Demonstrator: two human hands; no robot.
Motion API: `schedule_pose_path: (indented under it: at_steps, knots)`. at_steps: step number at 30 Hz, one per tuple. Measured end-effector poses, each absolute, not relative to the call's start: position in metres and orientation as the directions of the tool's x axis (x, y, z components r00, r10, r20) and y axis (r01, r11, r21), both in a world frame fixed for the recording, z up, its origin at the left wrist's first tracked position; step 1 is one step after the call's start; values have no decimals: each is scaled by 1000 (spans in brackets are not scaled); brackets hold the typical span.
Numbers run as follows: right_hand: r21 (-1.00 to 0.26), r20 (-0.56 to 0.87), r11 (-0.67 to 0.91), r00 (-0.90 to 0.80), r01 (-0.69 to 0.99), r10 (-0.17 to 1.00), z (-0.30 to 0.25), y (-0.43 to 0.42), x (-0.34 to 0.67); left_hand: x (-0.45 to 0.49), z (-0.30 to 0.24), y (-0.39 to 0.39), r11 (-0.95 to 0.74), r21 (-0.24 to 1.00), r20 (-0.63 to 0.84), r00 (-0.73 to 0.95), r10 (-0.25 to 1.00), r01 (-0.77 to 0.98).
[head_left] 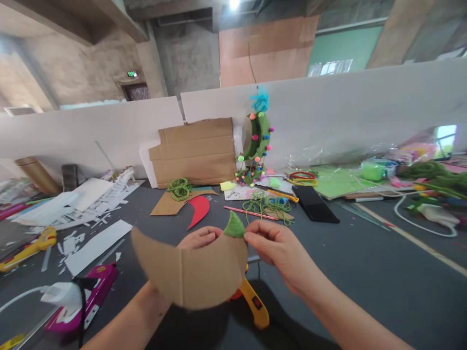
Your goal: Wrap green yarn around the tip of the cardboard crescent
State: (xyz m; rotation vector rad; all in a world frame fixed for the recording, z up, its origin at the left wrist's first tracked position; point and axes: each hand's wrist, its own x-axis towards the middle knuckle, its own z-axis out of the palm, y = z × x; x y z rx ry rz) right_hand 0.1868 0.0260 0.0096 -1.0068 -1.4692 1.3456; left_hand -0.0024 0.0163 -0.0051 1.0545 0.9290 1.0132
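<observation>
A crescent-shaped piece of brown cardboard (pixel 197 274) is held up in front of me. One tip is wrapped in green yarn (pixel 234 226). My left hand (pixel 200 237) grips the crescent from behind, partly hidden by it. At the yarn-covered tip, my right hand (pixel 277 245) pinches thumb and finger together against the green yarn. Beneath the crescent lies a yellow glue gun (pixel 255 306), its front part covered from view. A red crescent (pixel 200 211) and a loose bundle of green yarn (pixel 179 188) are on the table just beyond my hands.
A yarn moon decorated with pompoms (pixel 269 136) stands at the back. Nearby are a black phone (pixel 315 204), a utility knife (pixel 282 194), a striped pencil (pixel 251 212) and scissors (pixel 302 179). To the left sit a purple power strip (pixel 104 277) and another yellow glue gun (pixel 32 250).
</observation>
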Motion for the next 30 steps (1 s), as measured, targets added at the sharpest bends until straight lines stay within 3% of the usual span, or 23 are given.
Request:
schedule_pose_path:
  at_steps: [4, 10, 18, 21, 23, 30]
  knots:
    - [-978, 202, 205, -91, 32, 975, 8, 41, 199, -10, -17, 26, 51, 983, -62, -58, 996, -174]
    - [-922, 336, 321, 38, 219, 941, 3, 56, 208, -17, -15, 37, -59, 997, 54, -126, 991, -39]
    - [-804, 462, 418, 2, 423, 887, 19, 56, 199, -23, -3, 27, -265, 942, 323, -340, 883, 206]
    - [-753, 486, 458, -70, 474, 871, 24, 46, 186, -19, 1, 17, -400, 826, 516, -247, 820, 397]
    - [-727, 481, 480, -135, 491, 866, 21, 38, 177, -14, 2, 12, -443, 778, 548, -138, 825, 445]
    - [-708, 388, 493, -304, 505, 870, 5, 20, 169, -5, 5, 7, -272, 809, 292, 45, 955, 521]
